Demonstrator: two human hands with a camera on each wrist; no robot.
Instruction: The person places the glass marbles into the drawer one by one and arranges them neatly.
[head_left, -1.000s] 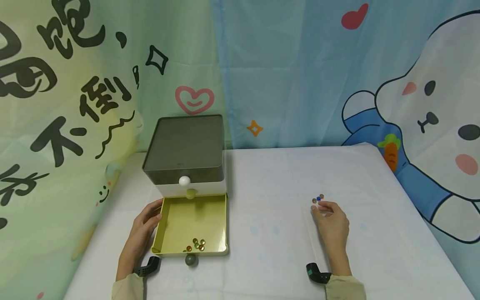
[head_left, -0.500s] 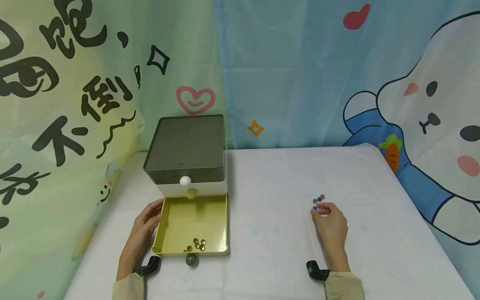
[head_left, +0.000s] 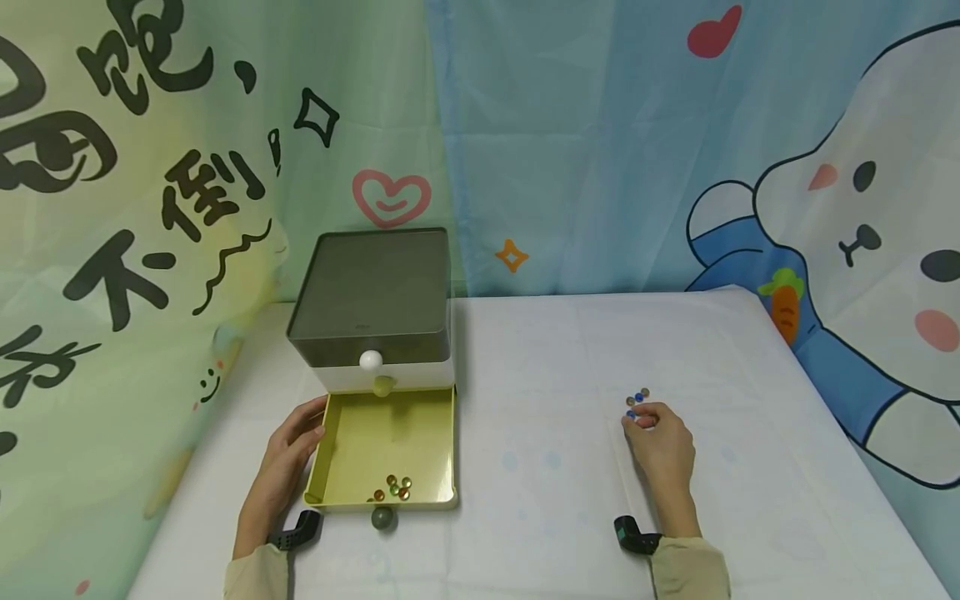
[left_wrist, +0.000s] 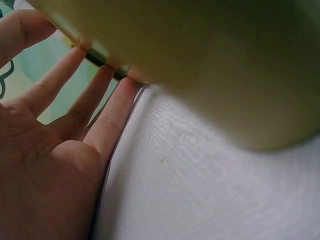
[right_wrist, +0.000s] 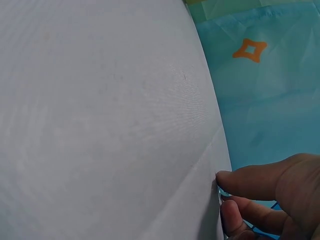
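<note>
My right hand (head_left: 662,446) is low over the white cloth, thumb and fingertips pinching a blue glass marble (head_left: 631,415). In the right wrist view, a glassy glint shows between the thumb (right_wrist: 250,184) and finger; the rest is hidden. Just beyond the fingertips lie a blue marble (head_left: 639,397) and two brownish ones. At the left, my left hand (head_left: 281,462) rests its fingertips along the outer side of the pulled-out yellow-green drawer (head_left: 442,442). Its fingers (left_wrist: 107,117) are extended against the drawer in the left wrist view. Several amber and green marbles (head_left: 394,489) lie near the drawer's front.
The drawer belongs to a grey-topped drawer box (head_left: 371,283) with a white knob (head_left: 371,361) and a yellow-green knob (head_left: 383,386). A dark round knob (head_left: 383,518) sticks out from the drawer's front. A printed curtain (head_left: 562,150) hangs behind the white-covered table (head_left: 525,533).
The right fingertips have shifted slightly, and the blue marble at them has come into sight. The left hand and the drawer stay where they were.
</note>
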